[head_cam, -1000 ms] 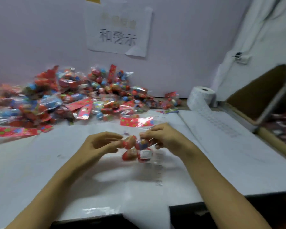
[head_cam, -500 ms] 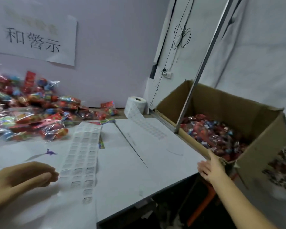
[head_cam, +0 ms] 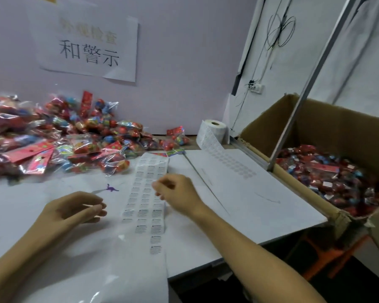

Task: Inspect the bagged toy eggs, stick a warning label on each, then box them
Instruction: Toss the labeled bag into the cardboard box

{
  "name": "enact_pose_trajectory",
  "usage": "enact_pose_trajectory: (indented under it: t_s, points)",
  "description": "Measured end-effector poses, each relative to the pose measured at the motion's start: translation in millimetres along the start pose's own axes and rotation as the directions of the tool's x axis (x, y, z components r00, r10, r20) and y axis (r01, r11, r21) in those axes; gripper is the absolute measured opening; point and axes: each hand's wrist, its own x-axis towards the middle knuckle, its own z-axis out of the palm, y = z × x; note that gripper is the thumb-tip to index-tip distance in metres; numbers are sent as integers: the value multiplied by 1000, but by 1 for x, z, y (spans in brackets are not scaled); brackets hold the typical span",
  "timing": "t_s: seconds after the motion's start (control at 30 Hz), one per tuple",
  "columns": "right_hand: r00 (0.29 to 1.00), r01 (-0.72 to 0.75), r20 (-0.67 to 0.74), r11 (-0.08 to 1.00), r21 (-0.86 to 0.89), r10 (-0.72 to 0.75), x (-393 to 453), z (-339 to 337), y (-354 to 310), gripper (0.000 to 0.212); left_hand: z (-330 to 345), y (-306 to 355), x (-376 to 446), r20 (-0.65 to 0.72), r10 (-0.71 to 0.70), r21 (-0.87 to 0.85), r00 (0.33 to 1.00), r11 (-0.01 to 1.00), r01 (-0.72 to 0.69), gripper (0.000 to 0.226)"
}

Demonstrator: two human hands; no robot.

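Note:
A strip of warning labels (head_cam: 148, 193) lies flat on the white table (head_cam: 239, 193), running toward me. My right hand (head_cam: 177, 193) hovers over its upper right part, fingers curled, thumb and fingertips pinching at a label on the strip; motion blur hides the exact contact. My left hand (head_cam: 74, 209) rests on the table left of the strip, fingers loosely curled, holding nothing. A large pile of bagged toy eggs (head_cam: 64, 138) covers the back left of the table. The cardboard box (head_cam: 315, 119) at the right holds several labelled bags (head_cam: 328, 182).
A roll of labels (head_cam: 214, 130) stands at the back by the wall, its tail trailing over the table. A tiny purple toy dinosaur (head_cam: 111, 188) lies between my hands. A metal bar (head_cam: 293, 119) leans across the box. The table's front edge is close to me.
A second ago both hands held a bag of eggs. My right hand then reached to the box at the right, and has now come back empty over the label strip.

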Motion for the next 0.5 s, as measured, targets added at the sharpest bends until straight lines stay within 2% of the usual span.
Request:
enact_pose_trajectory:
  t_s: [0.13, 0.27, 0.33, 0.4, 0.5]
  points:
    - [961, 130, 255, 988, -86, -104, 14, 69, -36, 19, -2, 2, 0, -102, 25, 2, 994, 1000, -24, 18]
    - [922, 218, 358, 961, -171, -145, 31, 120, -56, 17, -11, 0, 4, -189, 36, 53, 981, 998, -26, 12]
    - [929, 222, 333, 964, -144, -164, 43, 134, -56, 22, -22, -3, 7, -267, 38, 87, 963, 996, -15, 15]
    - [959, 220, 215, 963, -154, -185, 60, 139, -51, 42, -31, -4, 8, -336, 31, 76, 941, 997, -5, 14]
    - [990, 140, 79, 917, -373, -119, 89, 134, -35, 69, -37, -5, 14, -430, -47, -17, 902, 999, 44, 18]
